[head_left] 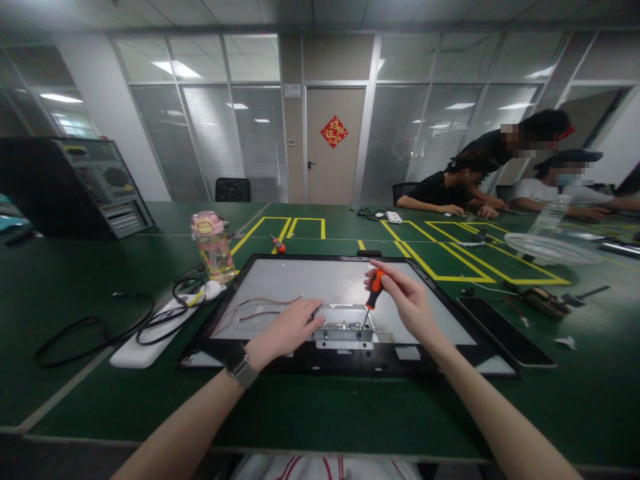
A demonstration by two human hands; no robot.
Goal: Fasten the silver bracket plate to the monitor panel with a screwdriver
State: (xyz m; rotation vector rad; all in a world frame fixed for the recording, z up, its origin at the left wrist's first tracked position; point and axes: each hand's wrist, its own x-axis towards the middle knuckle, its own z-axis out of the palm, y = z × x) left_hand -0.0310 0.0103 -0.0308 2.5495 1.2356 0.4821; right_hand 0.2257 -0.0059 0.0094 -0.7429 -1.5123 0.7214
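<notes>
A flat monitor panel [440, 293] in a black frame lies face down on the green table. Near its front edge sits a small metal bracket [344, 328]. My right hand [407, 300] is closed round an orange and black screwdriver [373, 293], held upright with its tip on the bracket. My left hand [290, 325] lies flat on the panel, fingers stretched out and touching the bracket's left edge. A watch is on that wrist. Thin red and grey wires [250, 308] run across the panel to the left of it.
A pink-lidded bottle [213, 247], black cables [125, 327], a white keyboard [150, 337] and a computer case [75, 187] stand left. A second screwdriver [278, 245] lies behind the panel. A dark tablet [500, 330] and a clear fan grille [550, 248] lie right, where other people sit.
</notes>
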